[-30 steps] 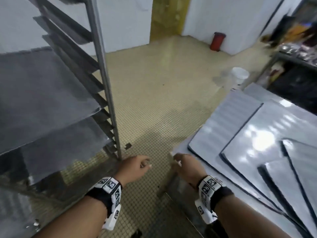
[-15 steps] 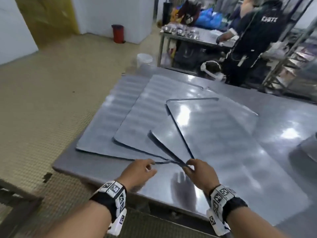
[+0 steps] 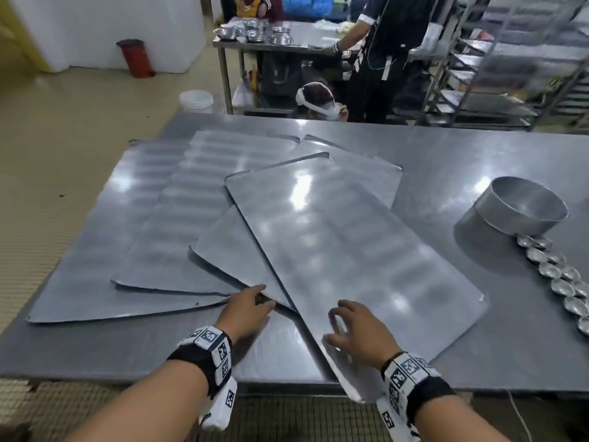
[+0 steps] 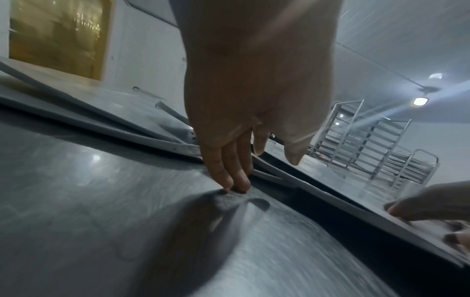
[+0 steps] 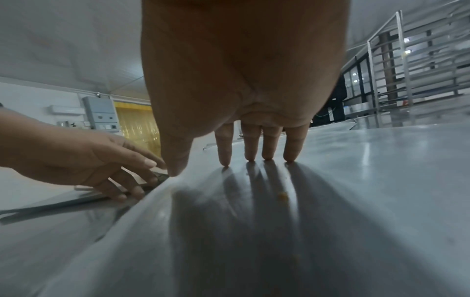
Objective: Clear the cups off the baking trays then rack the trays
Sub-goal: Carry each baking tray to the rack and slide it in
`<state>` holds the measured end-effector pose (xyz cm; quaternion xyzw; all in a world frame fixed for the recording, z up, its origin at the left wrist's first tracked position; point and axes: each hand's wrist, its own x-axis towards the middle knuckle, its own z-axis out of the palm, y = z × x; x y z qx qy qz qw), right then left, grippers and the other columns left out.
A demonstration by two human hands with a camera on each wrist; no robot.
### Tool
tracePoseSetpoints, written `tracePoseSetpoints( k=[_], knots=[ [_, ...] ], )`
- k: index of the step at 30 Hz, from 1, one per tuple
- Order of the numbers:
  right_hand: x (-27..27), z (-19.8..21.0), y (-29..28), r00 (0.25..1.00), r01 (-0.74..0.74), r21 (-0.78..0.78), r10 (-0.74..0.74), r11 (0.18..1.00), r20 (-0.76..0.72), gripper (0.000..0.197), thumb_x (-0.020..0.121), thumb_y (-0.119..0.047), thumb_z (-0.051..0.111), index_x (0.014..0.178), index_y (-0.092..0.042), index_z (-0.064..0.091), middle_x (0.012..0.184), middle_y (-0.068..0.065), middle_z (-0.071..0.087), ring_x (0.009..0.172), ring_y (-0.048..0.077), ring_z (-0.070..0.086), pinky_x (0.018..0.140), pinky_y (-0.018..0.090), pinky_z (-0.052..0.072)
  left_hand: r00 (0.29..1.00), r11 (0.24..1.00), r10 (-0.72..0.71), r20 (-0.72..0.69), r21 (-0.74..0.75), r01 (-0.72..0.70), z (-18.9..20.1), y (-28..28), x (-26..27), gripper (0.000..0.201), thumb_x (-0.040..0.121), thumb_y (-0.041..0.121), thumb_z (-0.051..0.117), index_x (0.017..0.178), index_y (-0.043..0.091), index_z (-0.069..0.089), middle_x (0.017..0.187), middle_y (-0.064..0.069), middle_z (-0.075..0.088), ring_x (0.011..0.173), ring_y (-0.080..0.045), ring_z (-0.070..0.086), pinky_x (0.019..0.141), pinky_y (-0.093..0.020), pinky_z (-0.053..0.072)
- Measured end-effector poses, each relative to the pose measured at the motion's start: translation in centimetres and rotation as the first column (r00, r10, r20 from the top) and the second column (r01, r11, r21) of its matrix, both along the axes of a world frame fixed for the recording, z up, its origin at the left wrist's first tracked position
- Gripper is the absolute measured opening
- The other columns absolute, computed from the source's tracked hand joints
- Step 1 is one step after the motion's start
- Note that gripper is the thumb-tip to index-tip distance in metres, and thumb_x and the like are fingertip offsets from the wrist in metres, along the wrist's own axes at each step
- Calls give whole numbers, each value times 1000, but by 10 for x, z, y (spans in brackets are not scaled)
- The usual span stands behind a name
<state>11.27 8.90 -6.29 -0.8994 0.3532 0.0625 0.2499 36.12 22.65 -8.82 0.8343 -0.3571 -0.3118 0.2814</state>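
The right hand's fingertips (image 5: 250,154) stand spread and nearly straight on the top tray (image 3: 344,247), touching its bare metal near the near end, the thumb down at the tray's left edge; the right hand (image 3: 360,333) is released, grasping nothing; the left hand's fingers (image 4: 229,172) reach forward, tips down on the table (image 3: 478,173) right at the corner where the lower trays meet, the thumb lifted over an edge; whether they pinch that edge I cannot tell; the left hand (image 3: 245,309) lies just left of the top tray, near the right hand but apart from it; the top tray lies slanted across a fanned pile of trays (image 3: 153,218), its near corner jutting past the table's front edge; at the far right of the table a round metal pan (image 3: 522,208) stands, with a row of small metal cups (image 3: 554,272) beside it, well apart from the trays; beyond the table stand a person (image 3: 385,43) in dark clothes and a tray rack (image 3: 510,59)
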Motion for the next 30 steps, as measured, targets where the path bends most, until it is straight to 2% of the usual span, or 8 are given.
tracePoseSetpoints(
  k=[4, 11, 13, 16, 21, 25, 27, 30],
  knots=[
    [-9, 0, -1, 1000, 15, 10, -15, 1000, -2, 54, 89, -61, 59, 137, -37, 54, 158, -12, 35, 146, 8, 30, 113, 30, 34, 999, 1000, -5, 44, 16, 5, 1, -8, 6, 52, 92, 41, 68, 137, 16, 60, 131, -2, 66, 120, -19, 60, 100, -28, 45],
    [-33, -1, -10, 983, 182, 14, -182, 983, -6, 51, 87, -64, 58, 130, -36, 59, 144, -17, 49, 135, 7, 42, 107, 31, 42, 993, 999, 28, -111, -32, -32, -10, -15, 14, 26, 90, 33, 73, 112, 21, 68, 92, 3, 73, 79, -13, 71, 68, -22, 53],
    [-42, -1, -6, 969, 247, 5, -247, 969, -14, 53, 87, -66, 58, 130, -36, 58, 138, -18, 52, 132, 8, 46, 106, 33, 44, 979, 995, 62, -196, -69, -77, -14, -18, 15, 17, 91, 28, 73, 105, 19, 68, 82, -2, 75, 71, -16, 73, 63, -28, 58],
    [-55, -1, 5, 929, 359, -96, -365, 928, -63, 60, 88, -65, 57, 139, -33, 53, 148, -9, 47, 140, 15, 38, 115, 39, 36, 920, 974, 153, -360, -105, -202, -23, -23, 16, 10, 91, 15, 72, 99, 13, 68, 74, -13, 73, 63, -25, 71, 71, -44, 62],
    [-82, -12, 34, 789, 593, -154, -608, 791, -90, 77, 86, -67, 58, 151, -34, 33, 167, 5, 10, 154, 30, 5, 121, 53, 18, 834, 936, 201, -513, -151, -318, -30, -27, 5, 10, 94, 1, 62, 103, 5, 61, 79, -15, 64, 54, -19, 61, 54, -30, 49],
    [-92, -18, 50, 720, 694, 11, -693, 720, -10, 81, 86, -64, 62, 154, -34, 29, 167, 0, -2, 151, 35, 19, 114, 51, 33, 799, 906, 227, -556, -180, -383, -32, -25, -3, 20, 95, -1, 59, 111, 12, 57, 83, -17, 63, 57, -20, 63, 55, -32, 51],
    [-91, -17, 51, 733, 677, 82, -680, 731, 11, 78, 89, -59, 62, 154, -32, 30, 166, -3, -3, 146, 35, 32, 111, 49, 40, 800, 890, 244, -549, -202, -410, -33, -26, -7, 32, 95, -1, 59, 120, 17, 53, 82, -18, 63, 59, -22, 64, 58, -34, 53],
    [-88, -14, 52, 762, 639, 105, -646, 762, 53, 67, 93, -48, 64, 151, -28, 38, 166, -1, 7, 146, 30, 33, 112, 45, 38, 780, 846, 309, -544, -217, -486, -32, -27, -15, 43, 93, -4, 57, 125, 24, 48, 81, -17, 60, 62, -24, 61, 63, -35, 57]
  ],
)
